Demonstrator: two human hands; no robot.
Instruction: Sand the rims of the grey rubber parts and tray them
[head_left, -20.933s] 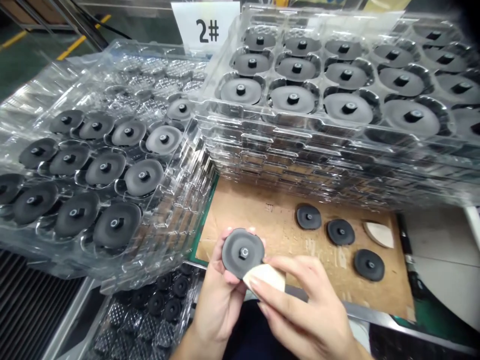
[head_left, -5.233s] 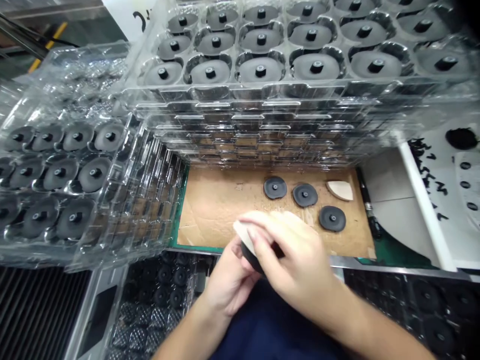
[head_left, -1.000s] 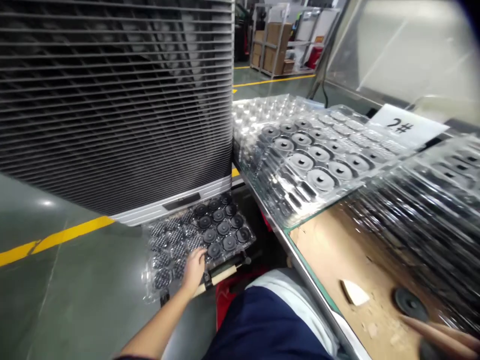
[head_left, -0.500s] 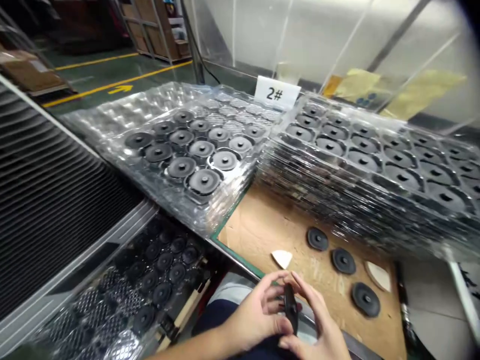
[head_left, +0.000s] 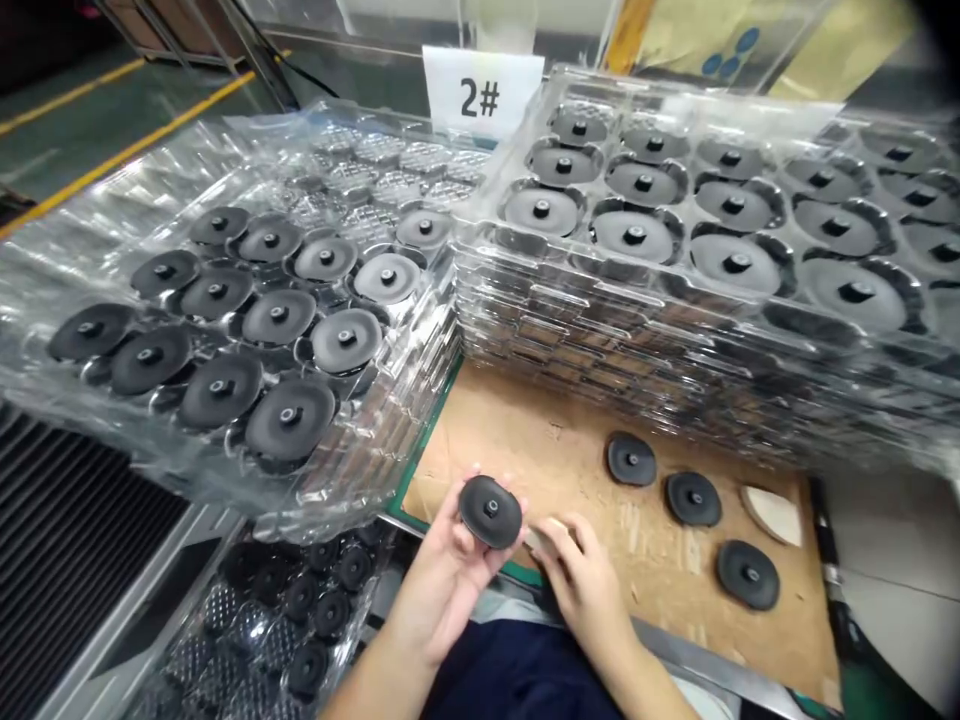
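My left hand (head_left: 448,575) holds a black round disc (head_left: 490,511) with a small centre hub, face up, above the near edge of the brown cardboard sheet (head_left: 525,430). Beside it, my right hand (head_left: 587,585) closes its fingers on a pale wedge-shaped piece (head_left: 543,540) lying on the cardboard. Three more black discs (head_left: 631,459) lie loose on the cardboard to the right, along with a second pale wedge (head_left: 772,514).
A clear tray (head_left: 247,300) with several black discs sits on the left. A tall stack of clear trays (head_left: 675,300) filled with discs stands behind the cardboard. A "2#" sign (head_left: 481,97) stands at the back. Another tray of discs (head_left: 300,620) lies low at left.
The camera swung back from the floor-level tray to the bench. My left hand brought a disc up from below; it is now face up in that hand, and my right hand has reached the pale wedge.
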